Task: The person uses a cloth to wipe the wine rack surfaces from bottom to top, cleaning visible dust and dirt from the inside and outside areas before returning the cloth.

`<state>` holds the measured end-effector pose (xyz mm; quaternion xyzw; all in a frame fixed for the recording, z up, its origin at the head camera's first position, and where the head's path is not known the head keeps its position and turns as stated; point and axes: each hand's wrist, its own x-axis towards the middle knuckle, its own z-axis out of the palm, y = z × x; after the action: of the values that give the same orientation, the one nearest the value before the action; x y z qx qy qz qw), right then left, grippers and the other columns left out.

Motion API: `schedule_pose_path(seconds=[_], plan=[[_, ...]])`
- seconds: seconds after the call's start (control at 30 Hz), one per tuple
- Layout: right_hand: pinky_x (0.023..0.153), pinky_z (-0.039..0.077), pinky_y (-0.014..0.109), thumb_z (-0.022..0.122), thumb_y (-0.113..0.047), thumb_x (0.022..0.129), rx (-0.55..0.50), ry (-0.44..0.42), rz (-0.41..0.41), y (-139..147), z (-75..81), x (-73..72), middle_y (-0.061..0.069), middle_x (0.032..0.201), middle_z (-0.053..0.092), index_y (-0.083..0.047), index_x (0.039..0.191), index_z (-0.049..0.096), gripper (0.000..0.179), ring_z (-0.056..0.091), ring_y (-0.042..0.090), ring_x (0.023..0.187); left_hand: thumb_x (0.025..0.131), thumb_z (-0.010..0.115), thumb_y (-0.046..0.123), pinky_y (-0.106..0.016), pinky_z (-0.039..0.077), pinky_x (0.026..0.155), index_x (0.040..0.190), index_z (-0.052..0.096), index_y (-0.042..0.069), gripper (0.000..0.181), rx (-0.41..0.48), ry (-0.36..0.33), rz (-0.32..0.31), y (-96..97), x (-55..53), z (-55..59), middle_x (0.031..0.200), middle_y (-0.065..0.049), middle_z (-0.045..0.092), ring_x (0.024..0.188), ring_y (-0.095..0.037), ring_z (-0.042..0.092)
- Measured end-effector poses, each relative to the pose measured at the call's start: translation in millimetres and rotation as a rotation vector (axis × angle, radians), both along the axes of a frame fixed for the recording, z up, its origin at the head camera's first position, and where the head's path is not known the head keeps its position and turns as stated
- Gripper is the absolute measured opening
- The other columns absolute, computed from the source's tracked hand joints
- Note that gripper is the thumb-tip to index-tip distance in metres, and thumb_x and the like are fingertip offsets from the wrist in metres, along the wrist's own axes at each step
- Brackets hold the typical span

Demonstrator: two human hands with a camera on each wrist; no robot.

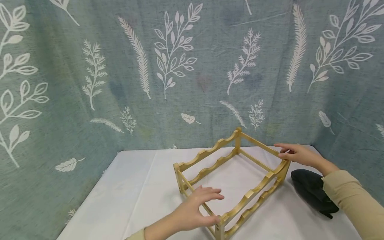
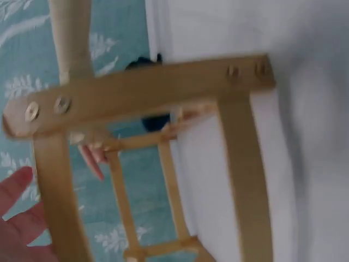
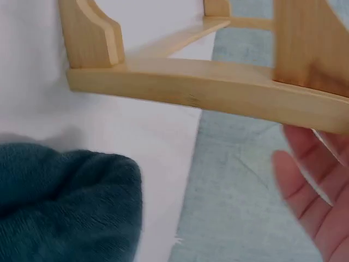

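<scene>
A light wooden rack with scalloped rails, resembling a wine rack, stands at an angle on the white table. My left hand is at its near corner, thumb beside the post and fingers spread over the end rails. In the left wrist view, those fingers are extended beside the rack's end frame. My right hand is at the right-hand corner, fingers loosely bent over the top. From the right wrist, its fingers appear loose beside the wooden post; contact is unclear.
A dark teal plush item lies on the table right of the rack, beneath my right forearm. The white table extends left of the rack. A green leaf-patterned cloth hangs behind the table and along its sides.
</scene>
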<state>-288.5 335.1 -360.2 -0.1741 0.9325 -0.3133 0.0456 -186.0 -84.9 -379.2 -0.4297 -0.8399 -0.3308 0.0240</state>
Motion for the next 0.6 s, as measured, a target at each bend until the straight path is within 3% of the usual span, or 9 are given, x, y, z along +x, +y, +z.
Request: schedule_pose_path(seconds=[0.13, 0.23, 0.43, 0.6], plan=[[0.062, 0.046, 0.031, 0.053, -0.03, 0.093, -0.051, -0.023, -0.041, 2, -7.6, -5.1, 0.011, 0.097, 0.062, 0.003, 0.136, 0.038, 0.057, 0.054, 0.015, 0.074, 0.079, 0.065, 0.045, -0.066, 0.016, 0.101, 0.121, 0.056, 0.021, 0.049, -0.054, 0.008, 0.002, 10.6, 6.0, -9.2, 0.132, 0.003, 0.052, 0.126, -0.028, 0.042], [0.064, 0.047, 0.031, 0.052, -0.032, 0.093, -0.077, -0.006, -0.076, 2, -13.0, -3.8, 0.014, 0.099, 0.063, 0.005, 0.13, 0.045, 0.053, 0.055, 0.015, 0.077, 0.078, 0.066, 0.046, -0.067, 0.015, 0.101, 0.118, 0.058, 0.022, 0.048, -0.037, 0.019, 0.005, 10.4, 3.3, -12.5, 0.131, 0.003, 0.053, 0.125, -0.029, 0.043], [0.068, 0.051, 0.03, 0.049, -0.028, 0.095, -0.083, 0.057, -0.079, 3, -18.7, 6.2, 0.024, 0.112, 0.06, 0.008, 0.123, 0.051, 0.046, 0.059, 0.016, 0.086, 0.078, 0.064, 0.043, -0.065, 0.017, 0.101, 0.114, 0.062, 0.021, 0.043, -0.022, 0.019, -0.021, 1.9, -11.2, -12.6, 0.125, 0.003, 0.057, 0.122, -0.025, 0.047], [0.07, 0.051, 0.027, 0.048, -0.021, 0.096, -0.097, 0.109, -0.025, 4, -21.2, 21.3, 0.022, 0.109, 0.06, 0.009, 0.123, 0.051, 0.041, 0.059, 0.004, 0.087, 0.08, 0.065, 0.04, -0.063, 0.016, 0.104, 0.117, 0.059, 0.018, 0.043, 0.016, -0.02, -0.051, -15.6, -30.0, -15.3, 0.126, 0.002, 0.057, 0.126, -0.026, 0.043]])
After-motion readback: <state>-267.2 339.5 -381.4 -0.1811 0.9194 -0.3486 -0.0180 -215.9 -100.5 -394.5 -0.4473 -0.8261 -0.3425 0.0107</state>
